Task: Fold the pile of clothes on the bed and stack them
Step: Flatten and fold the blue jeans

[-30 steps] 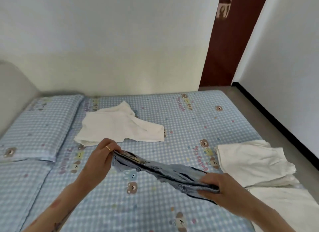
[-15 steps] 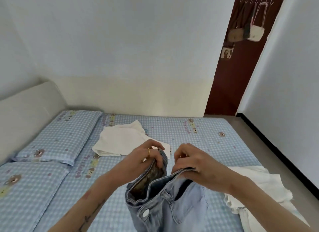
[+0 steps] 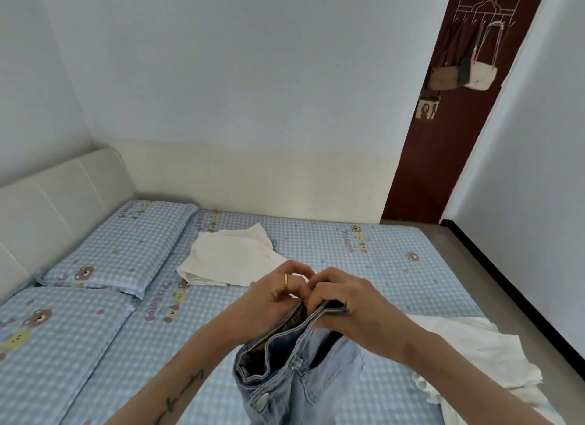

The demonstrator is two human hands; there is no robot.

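- vs half a second back: both hands have closed in on each other; left hand and right hand now meet at the waistband, fingertips touching or nearly so. Earlier there was a gap between them.
- Jeans held up above the bed, waistband at the top, legs hanging down toward the lower edge. A second ago they were stretched out flat between hands held wide apart.
- Left hand pinches the waistband edge, fingers curled; gold ring on one finger. Right hand grips the other side of the waistband, fingers curled over the denim.
- View has tilted up since a second ago: more wall, headboard and door now showing, with bags hung on a hook rack.
- White garment lies loose on the sheet beyond the hands, near the pillow; same spot as before.
- White clothes lie at the right edge of the bed, by the right forearm.
- Hard to tell: exact finger contact between the two hands, since knuckles overlap. Inside of the waistband is dark, lining detail unclear.
- Cut off: jeans legs run out of the bottom edge; lower part of the right-side white clothes too. Whether those are folded can't be judged.
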